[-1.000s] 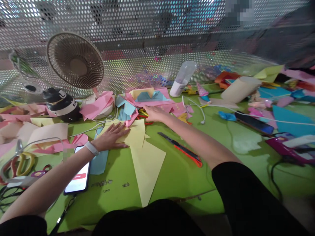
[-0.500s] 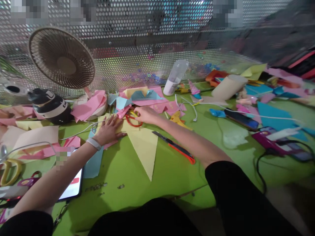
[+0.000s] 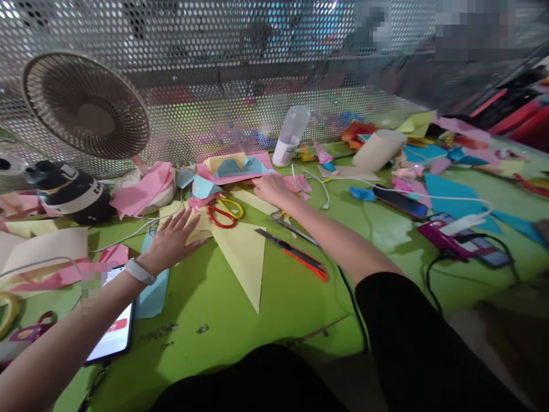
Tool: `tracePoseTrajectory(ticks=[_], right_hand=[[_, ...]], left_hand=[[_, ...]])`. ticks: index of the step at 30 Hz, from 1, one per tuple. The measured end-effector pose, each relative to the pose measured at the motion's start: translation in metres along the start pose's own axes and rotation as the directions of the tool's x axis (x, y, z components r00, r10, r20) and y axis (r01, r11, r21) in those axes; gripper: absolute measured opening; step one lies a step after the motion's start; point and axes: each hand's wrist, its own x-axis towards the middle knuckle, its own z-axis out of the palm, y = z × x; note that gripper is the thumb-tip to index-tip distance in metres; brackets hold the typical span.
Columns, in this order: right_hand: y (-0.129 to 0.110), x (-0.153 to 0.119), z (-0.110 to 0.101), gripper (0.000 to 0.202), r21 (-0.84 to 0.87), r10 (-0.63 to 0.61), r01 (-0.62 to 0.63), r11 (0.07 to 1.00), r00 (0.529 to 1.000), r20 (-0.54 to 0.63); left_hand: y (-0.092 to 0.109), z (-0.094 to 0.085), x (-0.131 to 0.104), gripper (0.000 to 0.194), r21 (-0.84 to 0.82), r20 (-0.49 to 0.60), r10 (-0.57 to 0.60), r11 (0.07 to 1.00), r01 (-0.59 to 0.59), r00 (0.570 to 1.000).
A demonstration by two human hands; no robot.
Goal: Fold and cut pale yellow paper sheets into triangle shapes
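Note:
My left hand (image 3: 175,239) is open, fingers spread, just over the yellow paper and the top of a blue paper piece (image 3: 153,294). My right hand (image 3: 271,191) reaches to the right edge of a stack of pink paper (image 3: 240,177), its fingers bent together; what they hold, if anything, is hidden. Between my hands lie scissors (image 3: 222,217) with one red and one yellow handle. A pointed yellow paper piece (image 3: 244,260) extends toward me below them. An orange and black box cutter (image 3: 295,252) rests right of it. Beneath my right forearm, a grey tool (image 3: 281,217) shows partly.
Left are a fan (image 3: 92,117), a black bottle (image 3: 77,197) and a lit phone (image 3: 114,329). A clear bottle (image 3: 291,137) stands before the perforated metal screen (image 3: 189,103). A cardboard tube (image 3: 380,150), white cable and purple power strip (image 3: 444,240) are right. A black cord (image 3: 354,303) crosses the front edge.
My right hand has left the scissors and moved right to the pink paper's edge. The left hand's fingers have lifted slightly. The grey tool and black cord now show; my view has shifted right.

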Motion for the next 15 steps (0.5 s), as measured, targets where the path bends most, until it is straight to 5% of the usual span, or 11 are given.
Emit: tracePoseTrajectory(ticks=[10,15], right_hand=[[0.013,0.026,-0.012,0.037,-0.029,-0.052,0.048,0.998,0.992,-0.118],[-0.018,0.042,0.001,0.035,-0.044,-0.171,0.167,0.985,0.981,-0.091]], left_hand=[[-0.001,-0.003,-0.021,0.068,0.008,-0.108,0.051,0.999,-0.05,0.993],[-0.001,-0.003,-0.02,0.066,-0.025,-0.109,0.071,0.997,-0.074,0.991]])
